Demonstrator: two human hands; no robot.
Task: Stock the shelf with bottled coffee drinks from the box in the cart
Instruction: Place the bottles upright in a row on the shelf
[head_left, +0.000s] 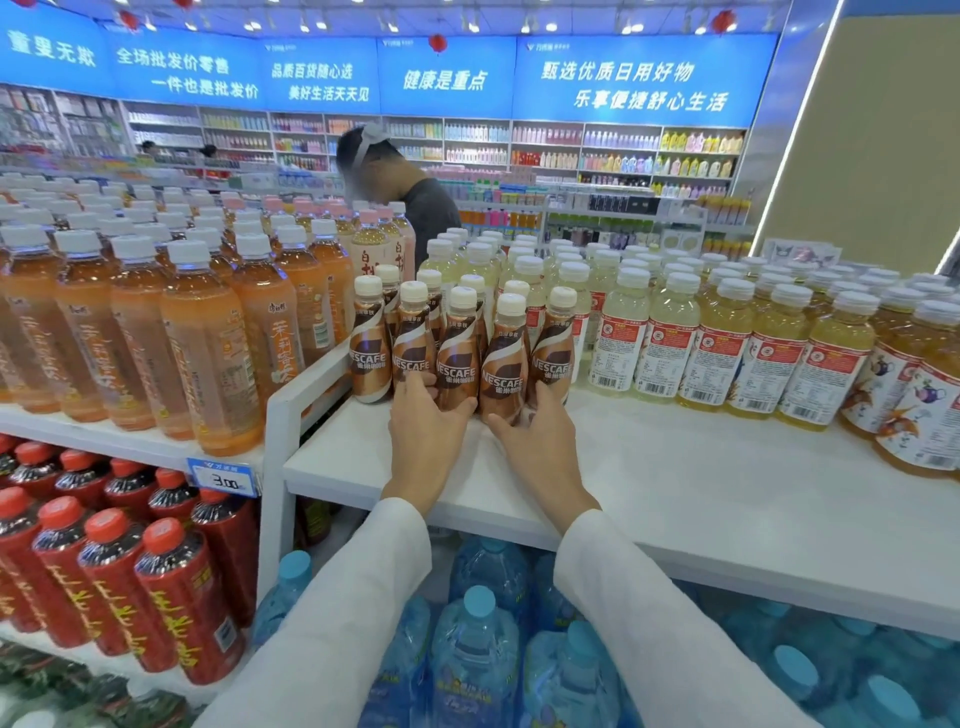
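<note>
Your left hand (423, 423) is curled round one coffee bottle (457, 358). Your right hand (540, 434) is curled round the next bottle (503, 371). Both bottles stand on the white shelf (649, 467), between the orange drinks (208, 353) and the yellow drinks (670, 343).

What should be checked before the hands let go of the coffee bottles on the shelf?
1. Upright: ok, all visible coffee bottles stand.
2. Labels facing forward: ok on the front row.
3. Grip: ok, the left hand and right hand each hold a front-row bottle near its base.
4. Room for more: ok, the white shelf is bare in front.
5. Gap to the pale yellow bottles on the right: cannot tell, very close.
6. Stock left in the box: cannot tell, not in view.
</note>
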